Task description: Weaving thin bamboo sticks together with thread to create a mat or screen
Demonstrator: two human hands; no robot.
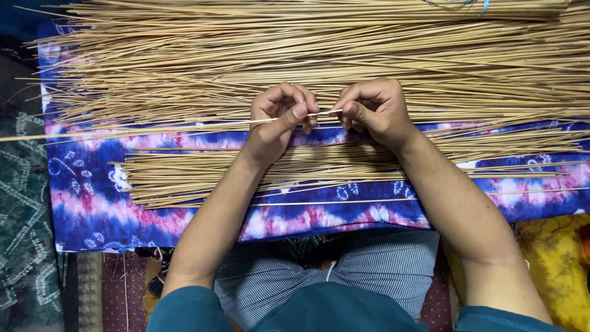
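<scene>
While a broad heap of thin sticks (319,55) lies across the tie-dyed cloth (92,203), the left hand (279,120) and right hand (372,110) both pinch one single stick (153,130), holding it level, apparently to separate it from the pile.

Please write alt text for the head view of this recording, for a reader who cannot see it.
Seen from above, the left hand and right hand pinch one thin pale straw-coloured stick between them over a large heap of similar sticks. A smaller bundle of sticks lies nearer the person on a blue, pink and white tie-dye cloth.
</scene>
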